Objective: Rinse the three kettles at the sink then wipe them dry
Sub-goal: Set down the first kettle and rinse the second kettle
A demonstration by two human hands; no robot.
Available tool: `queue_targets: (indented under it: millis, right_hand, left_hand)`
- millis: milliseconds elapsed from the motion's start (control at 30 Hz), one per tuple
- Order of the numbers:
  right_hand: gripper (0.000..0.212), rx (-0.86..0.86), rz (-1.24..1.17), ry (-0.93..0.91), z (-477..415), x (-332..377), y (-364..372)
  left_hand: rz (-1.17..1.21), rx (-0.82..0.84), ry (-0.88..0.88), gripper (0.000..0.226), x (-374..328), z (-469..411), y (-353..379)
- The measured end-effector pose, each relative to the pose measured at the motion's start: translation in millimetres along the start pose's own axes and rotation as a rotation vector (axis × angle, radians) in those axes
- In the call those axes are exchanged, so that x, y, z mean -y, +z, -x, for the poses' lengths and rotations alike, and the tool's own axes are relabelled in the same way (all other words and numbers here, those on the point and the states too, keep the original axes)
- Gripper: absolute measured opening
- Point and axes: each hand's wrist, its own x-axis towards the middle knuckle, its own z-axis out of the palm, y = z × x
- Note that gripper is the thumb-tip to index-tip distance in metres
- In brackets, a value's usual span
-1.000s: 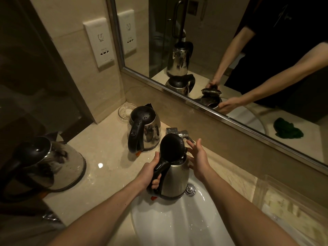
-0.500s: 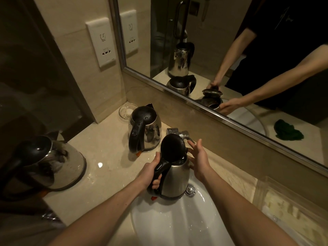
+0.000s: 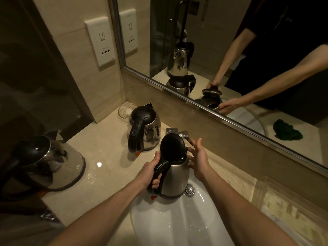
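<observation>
A steel kettle (image 3: 174,178) with its black lid flipped up stands over the back of the white sink (image 3: 168,221). My left hand (image 3: 150,170) grips its black handle. My right hand (image 3: 198,160) is beside the kettle's right rim, fingers spread and relaxed, close to the chrome tap (image 3: 183,134). A second kettle (image 3: 144,128), lid down and spotted with drops, stands on the counter behind. A third kettle (image 3: 51,162) sits at the near left of the counter.
A glass dish (image 3: 125,110) lies in the counter's back corner under a wall socket (image 3: 100,42). The mirror (image 3: 230,55) shows a green cloth (image 3: 286,131) on the counter to the right. A clear tray (image 3: 291,212) stands at the right.
Almost nothing has moved. My right hand's fingers have spread a little beside the kettle's rim; my left hand keeps its hold on the handle.
</observation>
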Motion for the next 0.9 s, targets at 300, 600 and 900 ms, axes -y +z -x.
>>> queue_targets:
  millis: [300, 600, 900]
  right_hand:
    - [0.067, -0.026, -0.030, 0.015, -1.5, 0.2, 0.5]
    - [0.068, -0.057, -0.064, 0.031, 1.2, -0.1, 3.8]
    - [0.066, -0.047, -0.077, 0.039, 2.4, 1.7, 6.9]
  left_hand:
    - [-0.016, -0.015, -0.009, 0.078, 1.8, -3.0, -0.2]
    - [0.012, -0.008, -0.011, 0.077, -0.9, 0.3, -1.5]
    - [0.021, -0.007, -0.003, 0.074, -3.3, 2.4, -2.3]
